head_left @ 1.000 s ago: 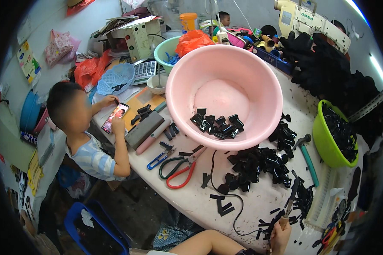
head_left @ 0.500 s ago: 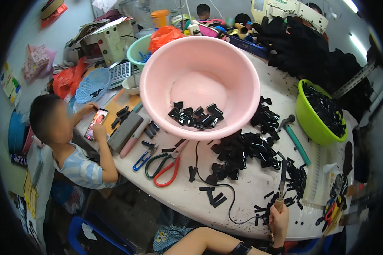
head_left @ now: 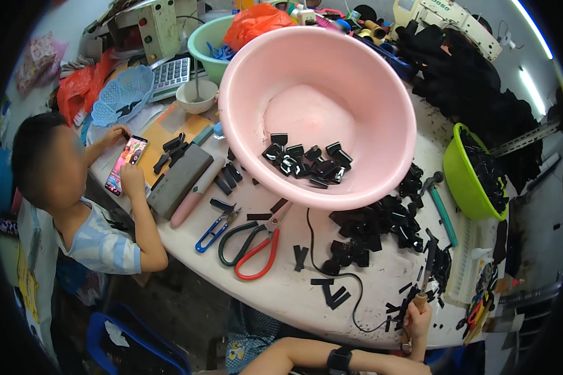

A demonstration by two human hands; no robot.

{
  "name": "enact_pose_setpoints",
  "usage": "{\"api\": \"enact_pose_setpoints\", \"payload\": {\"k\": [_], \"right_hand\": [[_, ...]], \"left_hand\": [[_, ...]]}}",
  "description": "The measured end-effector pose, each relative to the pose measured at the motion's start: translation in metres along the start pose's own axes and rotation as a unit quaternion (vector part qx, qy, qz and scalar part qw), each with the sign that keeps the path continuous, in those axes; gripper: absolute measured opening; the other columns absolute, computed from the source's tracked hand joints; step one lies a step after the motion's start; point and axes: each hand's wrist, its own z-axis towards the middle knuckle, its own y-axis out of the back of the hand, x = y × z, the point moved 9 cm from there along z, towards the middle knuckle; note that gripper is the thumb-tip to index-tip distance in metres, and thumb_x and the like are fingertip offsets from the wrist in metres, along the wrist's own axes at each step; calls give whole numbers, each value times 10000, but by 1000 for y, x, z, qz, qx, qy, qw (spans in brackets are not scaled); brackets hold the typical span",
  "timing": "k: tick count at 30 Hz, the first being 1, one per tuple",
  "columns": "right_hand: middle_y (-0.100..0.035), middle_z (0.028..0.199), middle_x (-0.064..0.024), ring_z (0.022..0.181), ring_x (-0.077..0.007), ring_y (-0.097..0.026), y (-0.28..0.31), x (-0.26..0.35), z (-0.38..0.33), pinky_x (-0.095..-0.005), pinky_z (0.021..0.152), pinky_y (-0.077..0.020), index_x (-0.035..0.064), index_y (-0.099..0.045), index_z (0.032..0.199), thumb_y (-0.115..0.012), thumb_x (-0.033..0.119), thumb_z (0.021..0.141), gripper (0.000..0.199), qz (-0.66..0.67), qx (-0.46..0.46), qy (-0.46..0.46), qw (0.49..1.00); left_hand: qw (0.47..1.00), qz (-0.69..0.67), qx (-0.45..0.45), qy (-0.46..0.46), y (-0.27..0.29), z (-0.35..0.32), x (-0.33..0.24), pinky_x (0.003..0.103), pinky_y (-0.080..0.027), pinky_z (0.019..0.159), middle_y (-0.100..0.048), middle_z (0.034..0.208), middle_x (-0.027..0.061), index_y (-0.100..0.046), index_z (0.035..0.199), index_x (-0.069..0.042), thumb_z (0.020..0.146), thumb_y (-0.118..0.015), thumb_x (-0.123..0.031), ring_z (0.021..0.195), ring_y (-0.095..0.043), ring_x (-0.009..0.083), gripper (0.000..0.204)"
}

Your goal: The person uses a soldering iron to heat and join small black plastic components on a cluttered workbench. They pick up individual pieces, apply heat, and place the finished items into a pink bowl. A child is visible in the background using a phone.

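My right hand [head_left: 417,322] is closed around the wooden handle of a soldering iron [head_left: 428,269], its dark shaft pointing away from me over the table. A thin black cord [head_left: 358,300] curves across the tabletop to beside this hand. Small black strips [head_left: 394,308] lie about the iron, with a denser heap [head_left: 442,265] just right of its shaft. My left forearm, with a black wristband [head_left: 339,359], crosses the lower edge. Past it my left hand [head_left: 391,367] is partly cut off, its fingers hidden. Glossy black folded pieces [head_left: 381,228] are piled beyond.
A large pink basin [head_left: 238,147] with black pieces stands mid-table. Left of it lie scissors [head_left: 272,250], blue snips [head_left: 213,234] and a grey block [head_left: 181,181]. A hammer [head_left: 443,215] and green basin [head_left: 463,178] are at right. A child [head_left: 100,244] holds a phone [head_left: 126,165].
The whole view has shifted, so the table things sit farther right or lower. More of my left hand shows at the lower edge. My right hand keeps its grip on the soldering iron.
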Motion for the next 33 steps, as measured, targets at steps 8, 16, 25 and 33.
{"api": "enact_pose_setpoints", "payload": {"k": [8, 16, 25, 33], "right_hand": [[-461, 509, -46, 344, -108, -426, -1, 2, -1, -214, 313, -350, 12, -455, 765, -554, 145, 778, 166, -43, 11, 14, 999], [-464, 522, -39, 367, -104, -435, -4, -3, -1, -213, 332, -357, 18, -462, 770, -519, 104, 800, 107, 28, 18, -20, 999], [-502, 560, -23, 402, -81, -465, 0, -4, -5, -204, 368, -378, 21, -509, 777, -554, 109, 797, 101, 68, 38, -15, 997], [-522, 578, -21, 415, -63, -477, 9, -3, 7, -195, 378, -399, 12, -532, 832, -586, 144, 787, 150, 97, 3, 1, 995]], "left_hand": [[878, 287, -371, 98, 131, -145, -12, 352, -433, 570, -549, 728, 114, -530, 730, -20, 678, -577, -149, 654, -556, 263, 147], [571, 412, -557, 439, 198, -285, -4, 380, -442, 614, -514, 775, 135, -466, 808, -13, 686, -658, -227, 721, -527, 300, 312], [560, 380, -552, 487, 213, -305, 19, 394, -471, 624, -591, 713, 198, -478, 918, 23, 629, -683, -212, 681, -592, 338, 425], [643, 358, -590, 334, 212, -231, -8, 321, -444, 556, -581, 684, 157, -536, 956, -8, 724, -551, -26, 598, -585, 259, 233]]}}
